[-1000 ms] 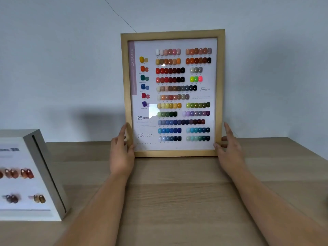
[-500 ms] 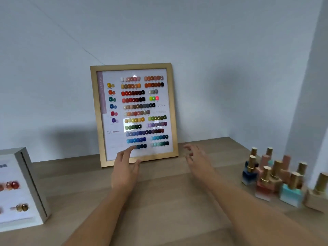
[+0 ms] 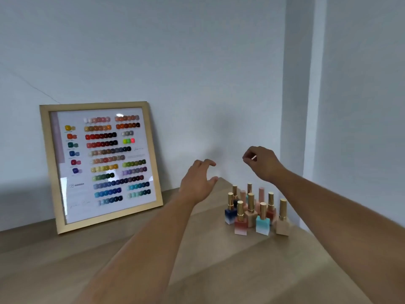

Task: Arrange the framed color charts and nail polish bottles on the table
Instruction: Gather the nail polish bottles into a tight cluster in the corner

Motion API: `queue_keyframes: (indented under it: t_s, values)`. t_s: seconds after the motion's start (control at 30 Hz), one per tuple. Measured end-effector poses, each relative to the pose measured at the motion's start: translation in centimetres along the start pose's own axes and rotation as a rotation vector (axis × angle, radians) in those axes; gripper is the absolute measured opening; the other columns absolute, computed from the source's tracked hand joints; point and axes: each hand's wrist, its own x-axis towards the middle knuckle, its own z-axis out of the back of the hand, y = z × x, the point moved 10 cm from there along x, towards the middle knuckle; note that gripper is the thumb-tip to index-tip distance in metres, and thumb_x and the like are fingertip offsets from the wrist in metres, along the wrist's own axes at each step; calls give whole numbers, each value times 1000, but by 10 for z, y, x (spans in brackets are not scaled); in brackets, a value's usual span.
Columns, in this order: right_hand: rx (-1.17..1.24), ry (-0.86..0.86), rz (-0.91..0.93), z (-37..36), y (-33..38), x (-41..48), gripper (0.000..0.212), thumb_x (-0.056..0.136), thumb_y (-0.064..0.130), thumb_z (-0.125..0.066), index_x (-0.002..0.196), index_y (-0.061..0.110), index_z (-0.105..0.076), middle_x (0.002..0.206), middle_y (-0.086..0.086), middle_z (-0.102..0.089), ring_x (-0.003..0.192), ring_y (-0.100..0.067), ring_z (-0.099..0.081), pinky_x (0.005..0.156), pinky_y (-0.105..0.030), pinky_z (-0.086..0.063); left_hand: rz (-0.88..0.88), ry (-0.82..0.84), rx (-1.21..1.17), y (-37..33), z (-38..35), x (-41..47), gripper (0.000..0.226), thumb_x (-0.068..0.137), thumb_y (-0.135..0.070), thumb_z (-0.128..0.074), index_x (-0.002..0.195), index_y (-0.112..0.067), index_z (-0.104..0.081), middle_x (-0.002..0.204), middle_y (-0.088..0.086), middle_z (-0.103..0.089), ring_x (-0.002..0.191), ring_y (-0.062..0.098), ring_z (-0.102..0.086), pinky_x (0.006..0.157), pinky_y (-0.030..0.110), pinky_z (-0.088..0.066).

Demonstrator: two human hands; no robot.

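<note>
A wooden-framed color chart (image 3: 101, 165) with rows of colored nail swatches leans against the wall at the left, standing on the wooden table (image 3: 197, 270). Several nail polish bottles (image 3: 255, 210) with gold caps stand clustered near the table's back right corner. My left hand (image 3: 198, 183) hovers open in the air just left of the bottles, fingers spread and curved. My right hand (image 3: 262, 162) hangs above the cluster with fingers loosely curled downward, holding nothing. Neither hand touches a bottle or the frame.
The pale wall runs behind the table, and a wall corner column (image 3: 302, 106) rises at the right behind the bottles. The table's right edge falls away just past the bottle cluster.
Both hands let go of the framed chart, which now leans on the wall. My view and both hands swung right, and the hands now hover by the bottles. The white display box left the view.
</note>
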Motion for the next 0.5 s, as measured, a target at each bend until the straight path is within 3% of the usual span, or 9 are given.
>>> queue_keyframes:
  t_s: [0.23,0.5]
  values:
    - [-94,140,-69,-4,-58,-4,15,88,19,-59,99,13,-67,109,-8,-63,88,-14,-53,77,-23,-39,27,220,22,-16,-67,27,39,86,-26,-58,124,-24,-49,127,6,-46,108,21,-52,92,37,-45]
    - [-162,342,-84,-42,-77,10,27,86,19,-62,113,17,-64,121,-7,-60,105,-20,-58,85,-25,-42,54,373,53,-11,-112,50,27,86,-24,-61,113,-20,-60,113,4,-59,89,14,-54,76,24,-43]
